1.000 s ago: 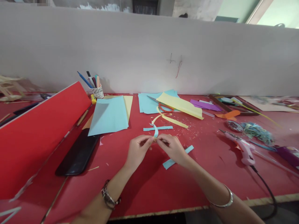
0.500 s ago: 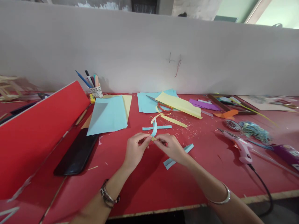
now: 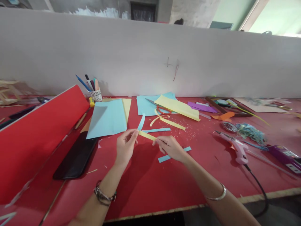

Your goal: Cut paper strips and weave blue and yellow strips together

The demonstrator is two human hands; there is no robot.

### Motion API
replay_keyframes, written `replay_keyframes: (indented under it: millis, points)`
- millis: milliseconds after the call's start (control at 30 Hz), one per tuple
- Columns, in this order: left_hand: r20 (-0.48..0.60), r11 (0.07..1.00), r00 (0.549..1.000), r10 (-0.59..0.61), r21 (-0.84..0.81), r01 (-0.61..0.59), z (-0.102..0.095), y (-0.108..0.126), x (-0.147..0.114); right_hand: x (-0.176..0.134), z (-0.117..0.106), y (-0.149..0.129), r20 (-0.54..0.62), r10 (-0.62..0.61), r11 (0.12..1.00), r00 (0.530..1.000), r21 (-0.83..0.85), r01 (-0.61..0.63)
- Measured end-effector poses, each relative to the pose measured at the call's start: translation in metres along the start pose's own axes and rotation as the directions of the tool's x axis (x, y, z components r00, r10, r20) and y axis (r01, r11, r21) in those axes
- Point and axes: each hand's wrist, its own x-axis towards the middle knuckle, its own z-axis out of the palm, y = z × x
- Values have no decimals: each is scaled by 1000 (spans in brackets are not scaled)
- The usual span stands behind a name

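Observation:
Between my two hands a yellow paper strip [image 3: 147, 135] is stretched over the red table. My left hand [image 3: 126, 145] pinches its left end, together with the lower end of a blue paper strip [image 3: 141, 122] that stands up from the fingertips. At the other end, my right hand [image 3: 171, 147] grips the yellow strip between thumb and fingers. Another blue strip [image 3: 157, 130] lies just behind the hands. A further blue strip [image 3: 164, 158] rests partly under my right hand. Curled yellow strips [image 3: 172, 122] lie farther back.
Red-handled scissors [image 3: 164, 110] lie partly under a yellow sheet [image 3: 180, 107]. Blue sheets [image 3: 108, 117] and a black phone [image 3: 75, 157] are on the left, beside a leaning red board [image 3: 39, 138]. A pink glue gun [image 3: 235, 147] with its cord lies at right.
My hands have moved apart, leaving a length of yellow strip exposed between them. My left hand went left with the blue strip. The view has shifted slightly.

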Motion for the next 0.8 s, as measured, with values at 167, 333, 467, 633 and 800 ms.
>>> replay_keyframes:
  millis: [167,333,467,633,800]
  points:
    - [-165,986,983,-82,-159,56,-7,-3,11,3,-8,8,-42,-25,1000,999,8,25]
    - [-217,966,963,-157,-236,104,-10,-3,17,6,-13,12,-47,22,996,999,85,-18]
    - [-236,989,967,-94,-135,63,-10,-2,15,8,-14,17,-44,78,992,996,106,-73]
    - [-165,999,985,46,13,-45,-9,1,10,15,-31,37,-406,-98,969,909,-247,-6]
    - [-87,948,956,281,178,-263,-9,1,5,17,-52,63,-517,-123,796,847,-562,-227]
